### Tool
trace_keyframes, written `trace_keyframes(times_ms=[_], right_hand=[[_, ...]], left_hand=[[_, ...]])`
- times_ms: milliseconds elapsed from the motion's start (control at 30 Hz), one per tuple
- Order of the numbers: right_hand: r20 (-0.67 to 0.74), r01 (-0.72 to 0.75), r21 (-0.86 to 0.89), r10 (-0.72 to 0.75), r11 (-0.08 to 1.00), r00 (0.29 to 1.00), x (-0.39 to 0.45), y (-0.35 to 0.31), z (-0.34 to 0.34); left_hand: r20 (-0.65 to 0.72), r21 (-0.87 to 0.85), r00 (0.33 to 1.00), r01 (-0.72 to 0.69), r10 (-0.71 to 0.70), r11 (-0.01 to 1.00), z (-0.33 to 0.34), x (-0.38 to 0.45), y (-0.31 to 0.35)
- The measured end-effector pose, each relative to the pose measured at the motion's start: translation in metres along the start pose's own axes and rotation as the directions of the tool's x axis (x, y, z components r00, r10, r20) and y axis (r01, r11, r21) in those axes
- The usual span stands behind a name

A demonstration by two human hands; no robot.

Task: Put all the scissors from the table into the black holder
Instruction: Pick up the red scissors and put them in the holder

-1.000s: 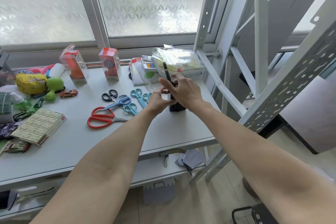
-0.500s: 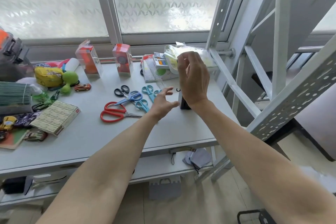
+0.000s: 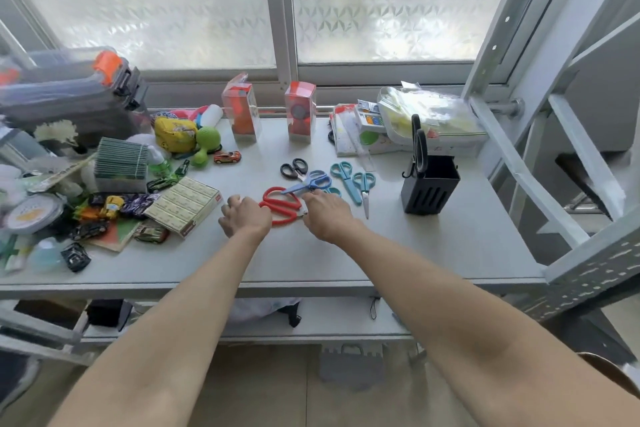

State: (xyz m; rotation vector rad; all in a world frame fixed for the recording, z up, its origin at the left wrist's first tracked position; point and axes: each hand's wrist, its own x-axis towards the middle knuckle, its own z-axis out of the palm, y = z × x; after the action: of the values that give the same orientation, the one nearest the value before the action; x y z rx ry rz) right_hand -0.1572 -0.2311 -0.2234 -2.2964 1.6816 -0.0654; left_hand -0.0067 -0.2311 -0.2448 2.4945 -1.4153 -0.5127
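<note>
The black holder [image 3: 429,189] stands at the table's right with black-handled scissors [image 3: 419,146] upright in it. Red scissors [image 3: 280,204] lie flat at the table's middle. My right hand [image 3: 325,215] covers their blades, fingertips pinching at the pivot. My left hand [image 3: 246,218] rests beside the red handles, fingers loosely bent, holding nothing. Just behind lie blue scissors [image 3: 308,184], small black scissors [image 3: 294,168] and two teal scissors [image 3: 343,177] [image 3: 363,184]; a further teal handle peeks out beside my right hand.
The grey table [image 3: 398,253] has a cream box [image 3: 183,204], toy cars and candy at the left, two red boxes [image 3: 299,111] at the back, and a plastic bag of packets [image 3: 426,114] behind the holder. A perforated metal frame [image 3: 568,184] runs along the right.
Both hands left the holder and came down left to the red scissors. The black-handled scissors now stand in the holder. The camera tilted left and down.
</note>
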Motion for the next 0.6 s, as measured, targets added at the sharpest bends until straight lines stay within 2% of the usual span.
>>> trace_keyframes(times_ms=[100, 167, 300, 433, 500, 600], right_hand=[[0.054, -0.056, -0.002, 0.056, 0.998, 0.997, 0.007, -0.006, 0.006], [0.05, -0.066, -0.008, 0.066, 0.998, 0.997, 0.008, -0.008, 0.009], [0.037, -0.09, 0.082, 0.088, 0.992, 0.995, 0.002, -0.008, 0.016], [-0.049, -0.047, 0.128, 0.054, 0.991, 0.997, -0.01, -0.005, 0.021], [-0.111, 0.015, 0.127, -0.001, 0.992, 0.994, -0.016, -0.006, 0.022], [-0.235, 0.12, 0.102, -0.093, 0.988, 0.968, -0.024, -0.007, 0.019]], left_hand=[[0.034, 0.038, 0.999, -0.031, 0.029, 0.999, -0.001, 0.006, -0.002], [0.023, 0.002, 0.999, -0.047, 0.047, 0.999, -0.001, 0.006, -0.003], [0.065, -0.281, 0.997, -0.018, 0.038, 0.96, 0.004, 0.008, -0.015], [0.174, -0.644, 0.984, 0.094, 0.025, 0.759, -0.001, -0.001, -0.021], [0.202, -0.734, 0.979, 0.127, 0.036, 0.667, -0.011, -0.014, -0.018], [0.156, -0.816, 0.984, 0.08, 0.086, 0.572, -0.028, -0.031, -0.007]])
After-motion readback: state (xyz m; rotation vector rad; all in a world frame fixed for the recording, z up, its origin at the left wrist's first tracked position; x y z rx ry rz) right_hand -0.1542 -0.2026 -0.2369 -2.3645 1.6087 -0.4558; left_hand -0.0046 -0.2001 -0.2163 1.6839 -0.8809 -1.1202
